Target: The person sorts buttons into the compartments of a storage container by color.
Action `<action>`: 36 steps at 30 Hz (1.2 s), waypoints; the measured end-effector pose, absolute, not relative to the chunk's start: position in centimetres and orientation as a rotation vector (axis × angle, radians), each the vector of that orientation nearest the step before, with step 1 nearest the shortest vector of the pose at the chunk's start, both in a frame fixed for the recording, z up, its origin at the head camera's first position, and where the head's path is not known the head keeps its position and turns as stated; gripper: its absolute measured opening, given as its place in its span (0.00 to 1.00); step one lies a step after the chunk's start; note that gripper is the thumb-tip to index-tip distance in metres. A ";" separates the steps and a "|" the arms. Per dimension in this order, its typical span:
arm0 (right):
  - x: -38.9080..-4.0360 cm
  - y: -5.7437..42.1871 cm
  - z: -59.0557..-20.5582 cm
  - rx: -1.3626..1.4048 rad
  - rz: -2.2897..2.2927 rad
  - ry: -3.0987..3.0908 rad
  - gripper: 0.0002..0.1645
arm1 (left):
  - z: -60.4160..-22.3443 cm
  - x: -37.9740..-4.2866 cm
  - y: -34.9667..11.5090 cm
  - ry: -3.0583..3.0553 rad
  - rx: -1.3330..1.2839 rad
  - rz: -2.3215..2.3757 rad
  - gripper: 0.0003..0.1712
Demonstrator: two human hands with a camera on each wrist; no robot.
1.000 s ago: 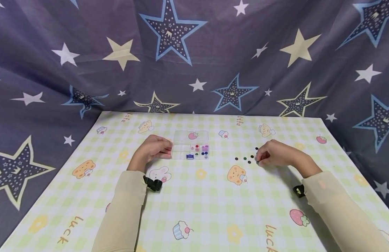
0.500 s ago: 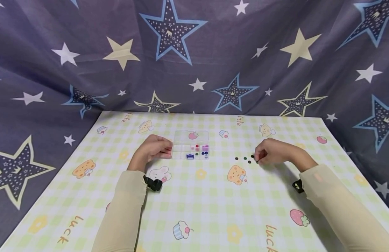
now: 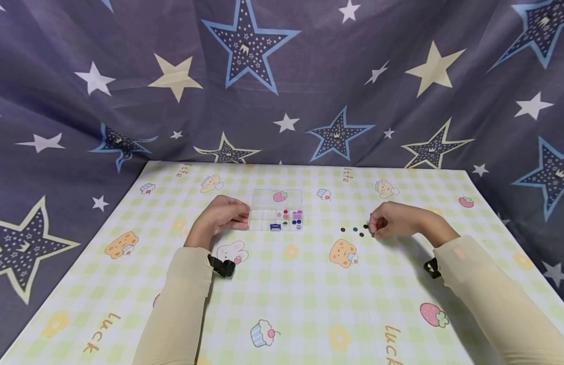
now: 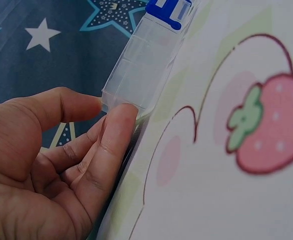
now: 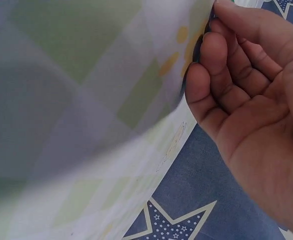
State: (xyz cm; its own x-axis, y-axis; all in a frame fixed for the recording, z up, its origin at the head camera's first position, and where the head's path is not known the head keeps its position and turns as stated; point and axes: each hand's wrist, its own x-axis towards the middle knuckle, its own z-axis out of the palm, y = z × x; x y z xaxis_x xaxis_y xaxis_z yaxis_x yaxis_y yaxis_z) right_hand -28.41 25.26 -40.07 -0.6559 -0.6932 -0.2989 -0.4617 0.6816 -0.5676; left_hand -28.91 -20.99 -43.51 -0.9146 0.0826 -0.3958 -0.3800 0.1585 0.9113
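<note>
A clear plastic compartment box (image 3: 262,224) lies with its lid (image 3: 266,198) raised at the table's centre. Its right-hand compartments hold small red, pink, purple, green and blue round pieces; a blue slotted piece (image 3: 275,227) sits near the front. My left hand (image 3: 224,213) pinches the box's left end between thumb and finger, as the left wrist view (image 4: 61,150) also shows. On the right, my right hand (image 3: 396,221) bends its fingertips down to the cloth beside several small dark round pieces (image 3: 355,229). One dark piece (image 3: 373,234) shows at its fingertips; whether it is pinched is hidden.
A checked, cartoon-printed cloth (image 3: 291,294) covers the table. Behind and at both sides hangs a dark star-patterned curtain (image 3: 282,76). Each wrist wears a black camera mount (image 3: 222,266) on a strap.
My right hand has shifted slightly left, and a dark piece that showed behind its fingertips is out of sight. The left hand and box have stayed still.
</note>
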 end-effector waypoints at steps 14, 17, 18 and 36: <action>-29.0 25.6 -41.1 -0.962 -0.748 2.453 0.09 | -43.7 -29.0 -21.1 2.075 -0.245 1.823 0.20; -29.2 25.5 -41.3 -0.963 -0.776 2.465 0.09 | -43.8 -29.0 -21.1 2.075 -0.241 1.827 0.20; -29.2 25.5 -41.3 -0.960 -0.783 2.468 0.09 | -43.9 -29.0 -21.2 2.077 -0.242 1.826 0.19; -30.5 22.6 -41.0 -0.958 -0.854 2.495 0.07 | -43.6 -28.6 -21.3 2.072 -0.237 1.821 0.21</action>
